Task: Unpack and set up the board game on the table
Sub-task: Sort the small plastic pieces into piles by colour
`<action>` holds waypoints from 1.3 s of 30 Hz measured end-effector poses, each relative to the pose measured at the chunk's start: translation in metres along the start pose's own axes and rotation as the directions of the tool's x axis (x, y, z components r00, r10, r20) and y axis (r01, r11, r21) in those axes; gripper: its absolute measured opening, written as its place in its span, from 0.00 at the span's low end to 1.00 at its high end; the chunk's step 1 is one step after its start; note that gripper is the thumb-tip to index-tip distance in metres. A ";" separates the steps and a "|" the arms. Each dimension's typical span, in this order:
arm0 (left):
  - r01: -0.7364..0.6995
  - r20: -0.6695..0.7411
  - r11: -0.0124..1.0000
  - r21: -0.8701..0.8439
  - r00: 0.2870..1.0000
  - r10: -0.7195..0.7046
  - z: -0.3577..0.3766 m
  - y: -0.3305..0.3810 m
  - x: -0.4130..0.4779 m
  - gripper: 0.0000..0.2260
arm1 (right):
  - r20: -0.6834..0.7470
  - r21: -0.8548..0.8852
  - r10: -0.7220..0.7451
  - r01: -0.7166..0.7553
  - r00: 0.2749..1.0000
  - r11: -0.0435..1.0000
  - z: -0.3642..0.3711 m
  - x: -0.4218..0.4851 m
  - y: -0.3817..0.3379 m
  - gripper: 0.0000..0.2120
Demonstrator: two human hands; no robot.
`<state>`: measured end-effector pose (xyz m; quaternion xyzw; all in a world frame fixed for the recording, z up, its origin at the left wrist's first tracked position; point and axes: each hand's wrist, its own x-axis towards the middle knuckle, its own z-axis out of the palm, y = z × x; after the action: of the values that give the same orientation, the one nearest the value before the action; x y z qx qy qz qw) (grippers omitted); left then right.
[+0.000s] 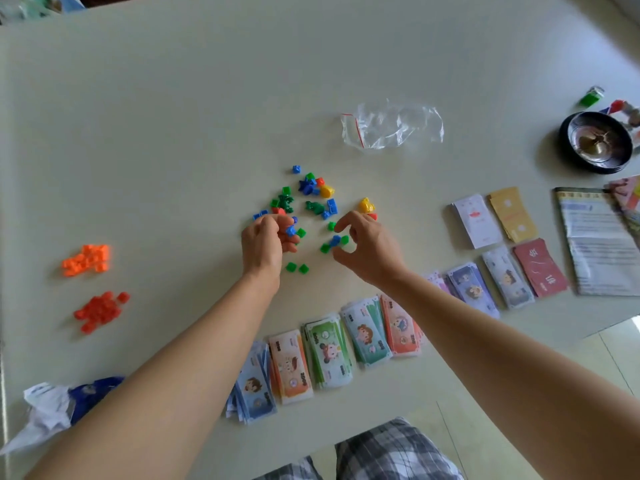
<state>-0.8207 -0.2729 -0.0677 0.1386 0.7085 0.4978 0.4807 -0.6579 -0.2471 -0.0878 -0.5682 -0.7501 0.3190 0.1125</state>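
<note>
So the scattered small pieces [304, 206] sit mid-table [173, 116], with the emptied zip bag [391, 124] behind them, a bit to the right. Two sorted piles [93, 282] lie well off to the left, one in front of the other. A row of play-money stacks [329, 351] runs along the near edge, and card decks [495, 220] lie to the right. The rules sheet [599, 244] is further right, and the roulette wheel [595, 142] is behind that. Crumpled wrapping [59, 407] sits at the near left corner.
</note>
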 end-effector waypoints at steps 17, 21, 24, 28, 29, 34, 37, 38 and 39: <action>0.165 -0.103 0.985 -0.045 0.980 -0.168 0.005 0.012 0.015 0.10 | 0.303 0.847 0.276 -0.390 0.912 0.362 -0.030 0.032 -0.013 0.06; -0.004 -0.110 0.966 0.258 0.993 0.034 0.002 0.011 0.017 0.10 | 0.303 0.808 0.284 -0.404 0.910 0.430 -0.032 0.037 -0.013 0.13; -0.152 -0.031 0.669 0.727 0.967 0.254 -0.008 0.002 0.017 0.06 | 0.209 0.707 0.313 -0.364 0.927 0.606 -0.031 0.041 -0.013 0.14; -0.160 0.010 0.433 0.887 0.945 0.328 -0.009 -0.002 0.016 0.14 | 0.011 0.424 0.349 -0.321 0.937 0.847 -0.023 0.047 -0.014 0.11; -0.161 0.012 0.420 0.893 0.942 0.336 -0.008 -0.003 0.017 0.14 | -0.035 0.317 0.333 -0.306 0.942 0.898 -0.021 0.049 -0.014 0.10; -0.176 0.031 0.380 0.908 0.934 0.357 -0.010 0.000 0.018 0.11 | -0.045 -0.091 0.208 -0.211 0.977 0.973 -0.015 0.052 -0.014 0.11; -0.226 0.080 0.349 0.910 0.919 0.386 -0.007 0.002 0.014 0.10 | -0.039 -0.172 0.162 -0.166 0.986 0.971 -0.013 0.054 -0.015 0.12; -0.253 0.102 0.339 0.906 0.909 0.405 -0.005 0.003 0.013 0.09 | -0.028 -0.181 0.144 -0.147 0.989 0.972 -0.013 0.056 -0.016 0.11; -0.289 0.134 0.329 0.899 0.897 0.422 -0.002 0.004 0.012 0.08 | -0.015 -0.186 0.127 -0.128 0.992 0.974 -0.013 0.057 -0.017 0.10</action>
<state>-0.8292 -0.2639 -0.0708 0.4945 0.8423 0.1384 0.1639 -0.6826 -0.1925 -0.0788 -0.6236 -0.7385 0.2533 0.0392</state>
